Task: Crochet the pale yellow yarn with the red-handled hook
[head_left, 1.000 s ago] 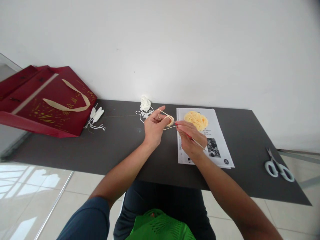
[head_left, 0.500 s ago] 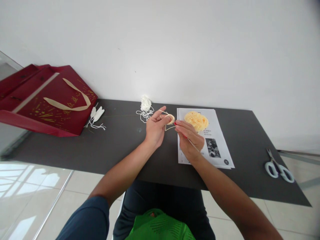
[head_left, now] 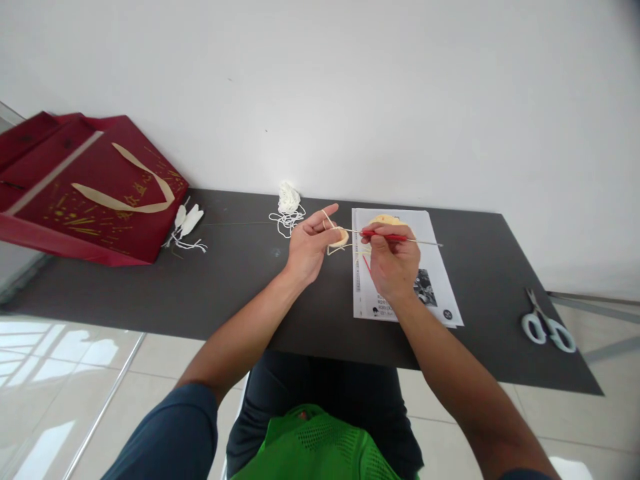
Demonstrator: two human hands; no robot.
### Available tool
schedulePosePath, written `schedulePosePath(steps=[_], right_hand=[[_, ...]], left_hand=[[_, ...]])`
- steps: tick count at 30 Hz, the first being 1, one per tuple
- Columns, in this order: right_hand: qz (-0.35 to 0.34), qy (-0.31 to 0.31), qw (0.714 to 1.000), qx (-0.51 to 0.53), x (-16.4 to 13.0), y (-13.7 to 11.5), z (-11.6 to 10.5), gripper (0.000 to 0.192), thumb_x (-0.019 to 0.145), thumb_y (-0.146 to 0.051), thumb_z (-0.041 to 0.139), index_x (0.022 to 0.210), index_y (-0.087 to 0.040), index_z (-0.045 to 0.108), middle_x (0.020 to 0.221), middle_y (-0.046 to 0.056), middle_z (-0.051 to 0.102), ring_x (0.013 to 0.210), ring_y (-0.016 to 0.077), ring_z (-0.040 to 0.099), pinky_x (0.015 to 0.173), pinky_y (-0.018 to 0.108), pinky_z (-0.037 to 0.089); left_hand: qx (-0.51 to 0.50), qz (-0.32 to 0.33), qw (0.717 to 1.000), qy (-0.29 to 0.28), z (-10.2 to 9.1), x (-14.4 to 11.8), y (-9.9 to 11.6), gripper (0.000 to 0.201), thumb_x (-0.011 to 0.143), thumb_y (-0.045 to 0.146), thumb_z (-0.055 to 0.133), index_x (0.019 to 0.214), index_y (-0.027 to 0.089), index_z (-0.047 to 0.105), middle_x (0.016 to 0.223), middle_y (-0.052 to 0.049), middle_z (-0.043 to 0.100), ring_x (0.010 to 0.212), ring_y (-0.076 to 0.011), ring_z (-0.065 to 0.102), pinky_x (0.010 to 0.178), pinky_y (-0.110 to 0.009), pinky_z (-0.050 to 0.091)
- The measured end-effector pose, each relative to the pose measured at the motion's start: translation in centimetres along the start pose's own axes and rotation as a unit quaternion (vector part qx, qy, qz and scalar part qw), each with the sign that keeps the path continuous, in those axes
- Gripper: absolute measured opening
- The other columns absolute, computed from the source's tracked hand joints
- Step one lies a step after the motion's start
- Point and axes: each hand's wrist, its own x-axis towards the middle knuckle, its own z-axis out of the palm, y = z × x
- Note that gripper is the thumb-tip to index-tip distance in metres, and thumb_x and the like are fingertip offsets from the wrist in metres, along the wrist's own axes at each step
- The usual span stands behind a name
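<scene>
My left hand (head_left: 311, 245) is closed on a small pale yellow crochet piece (head_left: 340, 237), pinched between thumb and fingers, with yarn looped over the raised index finger. My right hand (head_left: 396, 260) grips a crochet hook (head_left: 395, 237) by its red handle; its thin metal shaft points left to the piece and its other end sticks out to the right. A strand of yellow yarn runs from the piece toward the right hand. Behind that hand, the yellow yarn ball (head_left: 387, 219) is mostly hidden. A short red strip shows just left of the right wrist.
Printed sheets (head_left: 440, 293) lie under the right hand. White yarn (head_left: 289, 200) sits against the wall. At the left, white crocheted pieces (head_left: 190, 220) with loose tails lie beside a red paper bag (head_left: 115, 193). Scissors (head_left: 545, 323) rest near the table's right end.
My right hand has turned and moved right, so the hook now lies nearly level and in plain sight. It covers more of the yarn ball. The left hand keeps its pinch.
</scene>
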Motion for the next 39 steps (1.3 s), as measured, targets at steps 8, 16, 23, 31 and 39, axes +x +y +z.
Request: schedulePosePath(steps=[8, 16, 23, 31, 39], right_hand=[[-0.121, -0.060, 0.978, -0.158, -0.4, -1.8, -0.2, 0.004, 0.092, -0.028, 0.070, 0.092, -0.030, 0.066, 0.092, 0.001, 0.076, 0.088, 0.0191, 0.071, 0.084, 0.042, 0.058], [0.012, -0.002, 0.996, -0.090, -0.6, -1.8, 0.1, 0.014, 0.089, -0.033, 0.075, 0.094, -0.027, 0.064, 0.093, 0.001, 0.075, 0.084, 0.0163, 0.072, 0.074, 0.033, 0.059], [0.085, -0.003, 0.995, 0.042, 0.7, -1.4, -0.4, 0.022, 0.082, -0.034, 0.082, 0.087, -0.026, 0.062, 0.085, -0.002, 0.073, 0.074, 0.0125, 0.067, 0.067, 0.028, 0.055], [0.149, -0.006, 0.984, 0.098, 0.4, -0.4, -0.5, 0.020, 0.085, -0.035, 0.080, 0.090, -0.028, 0.061, 0.092, -0.004, 0.077, 0.075, 0.0116, 0.072, 0.070, 0.028, 0.061], [0.232, 0.063, 0.960, 0.144, -0.3, -1.3, 0.8, 0.019, 0.080, -0.032, 0.085, 0.088, -0.025, 0.069, 0.090, -0.003, 0.080, 0.080, 0.0097, 0.075, 0.078, 0.022, 0.064]], left_hand=[[0.113, 0.063, 0.990, 0.053, -0.2, -0.1, -0.7, 0.050, 0.064, 0.012, 0.077, 0.113, 0.020, 0.075, 0.066, 0.006, 0.062, 0.058, -0.0080, 0.055, 0.062, -0.025, 0.045], [0.237, 0.169, 0.956, 0.034, -0.3, -0.9, -0.7, 0.045, 0.068, 0.010, 0.067, 0.110, 0.023, 0.078, 0.066, 0.006, 0.061, 0.061, -0.0094, 0.053, 0.066, -0.026, 0.048], [0.116, 0.082, 0.989, -0.032, -0.9, 0.0, -0.7, 0.045, 0.063, 0.010, 0.070, 0.105, 0.024, 0.078, 0.068, 0.003, 0.066, 0.057, -0.0101, 0.055, 0.055, -0.024, 0.043], [0.059, 0.053, 0.996, -0.041, -0.5, -0.4, -1.1, 0.017, 0.069, 0.017, 0.082, 0.085, 0.020, 0.078, 0.071, 0.001, 0.070, 0.062, -0.0091, 0.059, 0.061, -0.023, 0.045], [0.074, 0.052, 0.996, 0.011, -0.3, -0.2, -1.5, 0.014, 0.071, 0.021, 0.083, 0.083, 0.019, 0.077, 0.072, 0.001, 0.070, 0.063, -0.0090, 0.060, 0.063, -0.023, 0.046]])
